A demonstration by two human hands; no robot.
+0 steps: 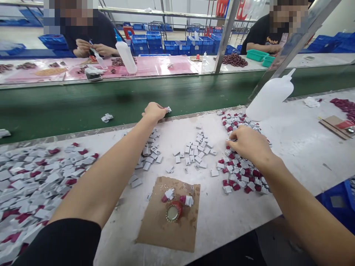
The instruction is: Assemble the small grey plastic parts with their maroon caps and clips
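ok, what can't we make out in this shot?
All head view:
Grey-and-maroon piece: partly hidden by the left hand.
Right hand: whether it grips anything, hidden by the hand itself.
Left-side pile: cut off by the left edge, partly covered by the left forearm.
Blue crate: cut off by the right edge.

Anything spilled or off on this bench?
Yes, mildly: the brown cardboard has dark, wet-looking blotches near the gold-rimmed cap, as if liquid dripped there; I can't tell what. The large white bottle at right also looks tilted, though the lens may exaggerate that.
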